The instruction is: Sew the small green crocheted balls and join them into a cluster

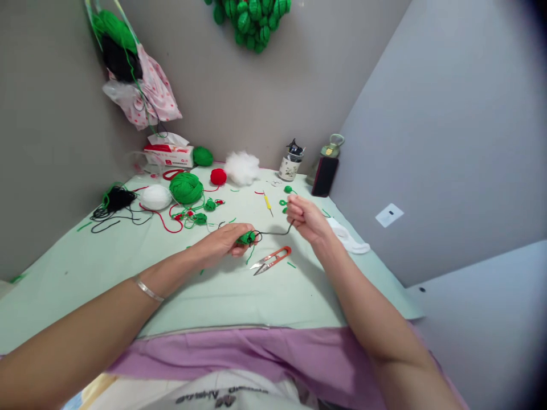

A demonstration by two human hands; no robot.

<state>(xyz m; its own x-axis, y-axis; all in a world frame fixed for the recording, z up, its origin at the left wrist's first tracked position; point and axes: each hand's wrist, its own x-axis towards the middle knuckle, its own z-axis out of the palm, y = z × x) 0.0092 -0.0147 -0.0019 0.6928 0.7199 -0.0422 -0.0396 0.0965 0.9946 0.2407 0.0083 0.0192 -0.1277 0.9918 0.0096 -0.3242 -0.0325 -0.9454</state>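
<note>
My left hand (228, 238) is closed around a small green crocheted piece (247, 237) that has black yarn looped over it. From that piece a dark strand of yarn (276, 233) runs to the right, up to my right hand (306, 215), whose fingers are pinched together on it. Whether a needle is also between those fingertips I cannot tell. Just below and between the hands lie thread snips (273, 260) with orange handles, blades apart. Past them, farther back, rests a yellow-handled crochet hook (267, 203).
Green yarn (187, 188), white yarn (155, 197), a red ball (218, 177) and black yarn (119, 199) sit at the left. White stuffing (242, 168), a tissue box (170, 155), a jar (290, 165) and a phone (325, 176) against a bottle (333, 147) stand along the back.
</note>
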